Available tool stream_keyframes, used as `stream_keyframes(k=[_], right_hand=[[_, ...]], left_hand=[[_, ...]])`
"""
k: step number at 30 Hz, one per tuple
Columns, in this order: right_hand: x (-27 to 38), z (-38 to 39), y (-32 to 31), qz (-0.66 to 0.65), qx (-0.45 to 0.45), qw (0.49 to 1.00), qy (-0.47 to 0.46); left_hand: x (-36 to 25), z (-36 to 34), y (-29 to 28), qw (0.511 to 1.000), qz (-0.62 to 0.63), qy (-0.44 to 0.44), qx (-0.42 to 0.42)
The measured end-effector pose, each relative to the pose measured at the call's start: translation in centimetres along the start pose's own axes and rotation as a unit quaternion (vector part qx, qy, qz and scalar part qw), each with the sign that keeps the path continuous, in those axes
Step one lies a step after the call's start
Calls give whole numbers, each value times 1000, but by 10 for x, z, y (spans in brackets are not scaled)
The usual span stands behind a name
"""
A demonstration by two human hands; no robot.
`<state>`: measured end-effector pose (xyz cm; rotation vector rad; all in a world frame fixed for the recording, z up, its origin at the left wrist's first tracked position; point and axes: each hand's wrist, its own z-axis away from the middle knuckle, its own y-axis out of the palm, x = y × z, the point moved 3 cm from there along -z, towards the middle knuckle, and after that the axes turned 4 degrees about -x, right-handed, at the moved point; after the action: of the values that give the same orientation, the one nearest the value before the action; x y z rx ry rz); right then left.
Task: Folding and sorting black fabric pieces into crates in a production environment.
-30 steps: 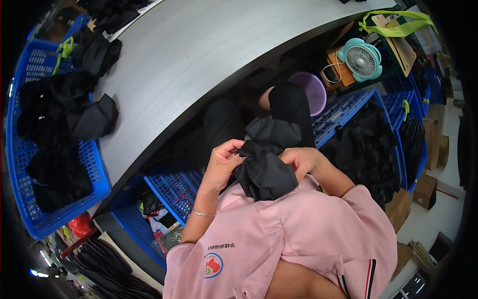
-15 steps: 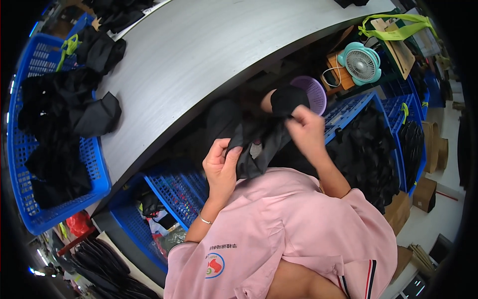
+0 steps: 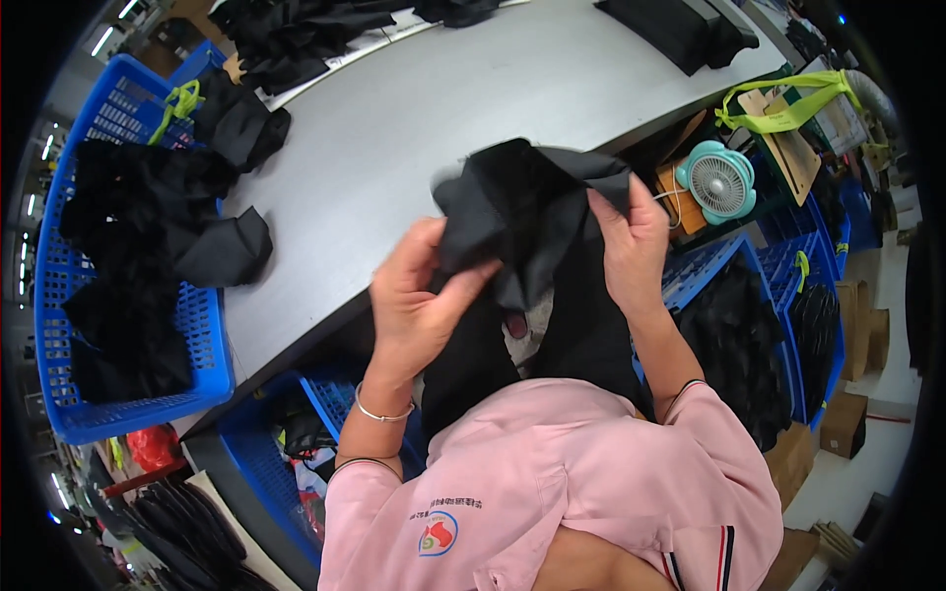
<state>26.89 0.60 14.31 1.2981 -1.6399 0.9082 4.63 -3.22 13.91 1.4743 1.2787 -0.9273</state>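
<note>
A piece of black fabric (image 3: 517,212) is held up between both hands, over the near edge of the grey table (image 3: 365,148). My left hand (image 3: 419,300) grips its left side, thumb in front and fingers partly behind the cloth. Pinched in my right hand (image 3: 633,236) is the upper right corner. The cloth hangs in folds and is somewhat blurred; its exact kind does not show. Below it are my legs in black trousers (image 3: 586,330).
A blue basket (image 3: 212,379) heaped with black cloth pieces stands left of the table. More black fabric (image 3: 296,39) lies at the table's far side, with a dark bundle (image 3: 680,34) far right. A turquoise fan (image 3: 717,180) and blue crates (image 3: 764,266) are at the right.
Both hands have risen from my lap to the table edge, bringing the black fabric up and spread between them. The view has shifted, showing more of the table's far side.
</note>
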Motion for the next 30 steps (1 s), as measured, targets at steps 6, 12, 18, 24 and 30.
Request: stream_keyframes(k=[6, 12, 18, 24, 30], right_hand=[[-67, -47, 58, 192, 75, 978, 39], [-153, -20, 62, 327, 71, 942, -29], [-150, -13, 66, 289, 134, 938, -134], [-153, -14, 48, 217, 401, 886, -88], [-231, -148, -91, 202, 15, 968, 145]], left_hand=[[26, -57, -53, 930, -302, 82, -191], [73, -36, -67, 946, -286, -118, 94], [86, -95, -68, 934, -343, 96, -5], [166, -132, -45, 757, -616, 99, 193], [186, -139, -60, 743, -628, 116, 199]])
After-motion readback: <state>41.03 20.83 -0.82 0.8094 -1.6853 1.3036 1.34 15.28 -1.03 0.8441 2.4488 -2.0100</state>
